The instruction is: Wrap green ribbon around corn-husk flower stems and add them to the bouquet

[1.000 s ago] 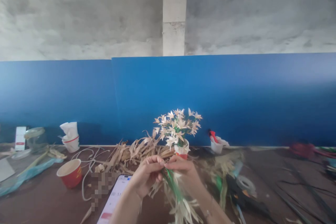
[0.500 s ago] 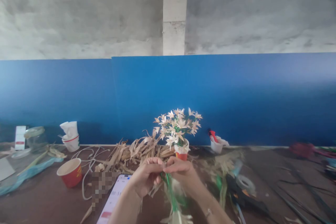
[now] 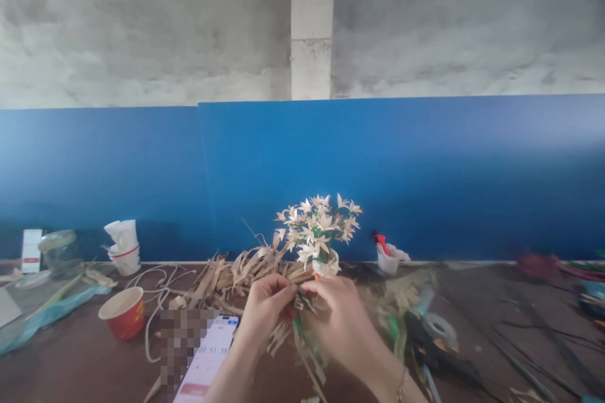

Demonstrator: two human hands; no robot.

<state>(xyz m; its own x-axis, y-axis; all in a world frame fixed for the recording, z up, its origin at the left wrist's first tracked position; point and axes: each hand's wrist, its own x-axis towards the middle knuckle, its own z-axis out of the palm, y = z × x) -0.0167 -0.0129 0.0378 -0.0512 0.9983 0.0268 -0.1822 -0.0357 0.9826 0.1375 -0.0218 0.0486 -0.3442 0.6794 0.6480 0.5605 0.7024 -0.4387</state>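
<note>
My left hand (image 3: 269,312) and my right hand (image 3: 338,324) meet over the front middle of the table, fingers closed in a pinch around a thin green-wrapped stem (image 3: 297,325). The fingers partly hide it, and tan strips hang below it. Just behind my hands stands a bunch of pale husk flowers (image 3: 321,227) with green stems in a small cup (image 3: 329,262). A pile of dry corn husks (image 3: 241,271) lies behind and left of my left hand.
Left of my forearm lies a phone (image 3: 210,352) showing a timer. Farther left are a red paper cup (image 3: 123,315) and a white cable (image 3: 158,293). On the right are a tape roll (image 3: 439,329), husk scraps (image 3: 406,293) and a white cup (image 3: 388,259). A blue partition (image 3: 302,164) rises behind.
My right hand has turned and its wrist has shifted right. The green stem that hung down between my hands is now mostly hidden, with tan strips showing below. The view has shifted slightly.
</note>
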